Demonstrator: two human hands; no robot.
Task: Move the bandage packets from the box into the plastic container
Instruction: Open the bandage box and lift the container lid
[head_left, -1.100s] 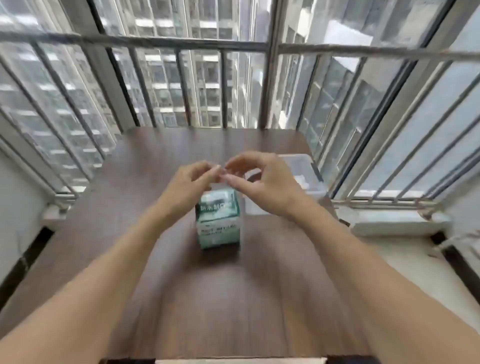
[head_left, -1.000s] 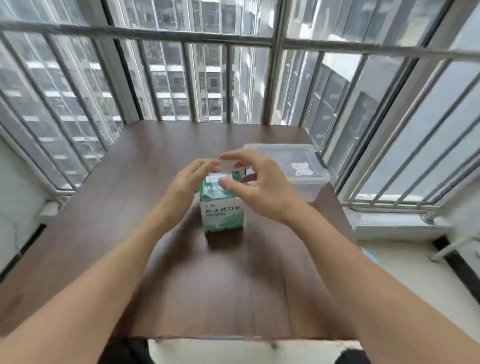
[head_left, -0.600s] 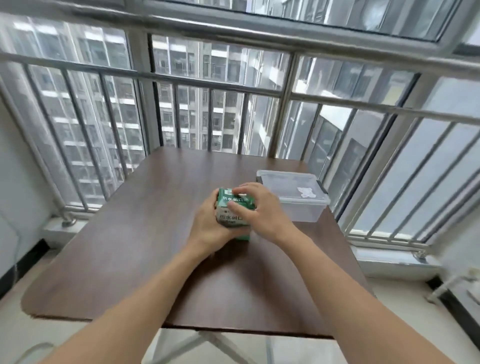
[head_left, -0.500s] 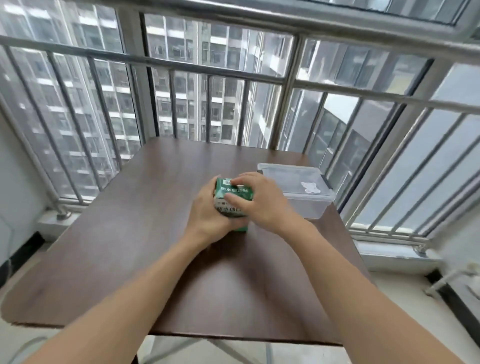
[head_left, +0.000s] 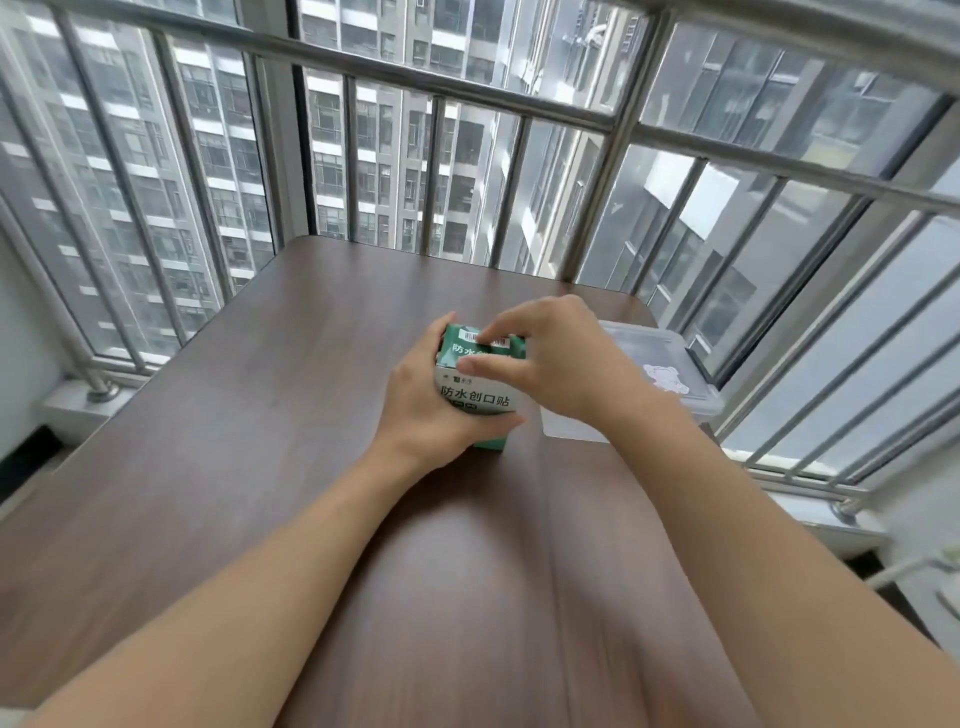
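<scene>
A green and white bandage box (head_left: 475, 397) stands on the dark wooden table (head_left: 291, 415), tilted toward me. My left hand (head_left: 426, 405) grips it from the left side, thumb under its front. My right hand (head_left: 550, 358) rests on the top, with thumb and forefinger pinching at the box's upper flap. The clear plastic container (head_left: 670, 384) with its lid on sits just right of the box, partly behind my right hand. No bandage packets are visible.
Metal window railings (head_left: 467, 104) close off the far and right sides of the table. The container stands close to the table's right edge. A white ledge (head_left: 831, 525) runs below the right-hand railing.
Both hands came down from above the box and took hold of it. My left hand now wraps its side, my right fingers work at the top, and the box has tipped toward me.
</scene>
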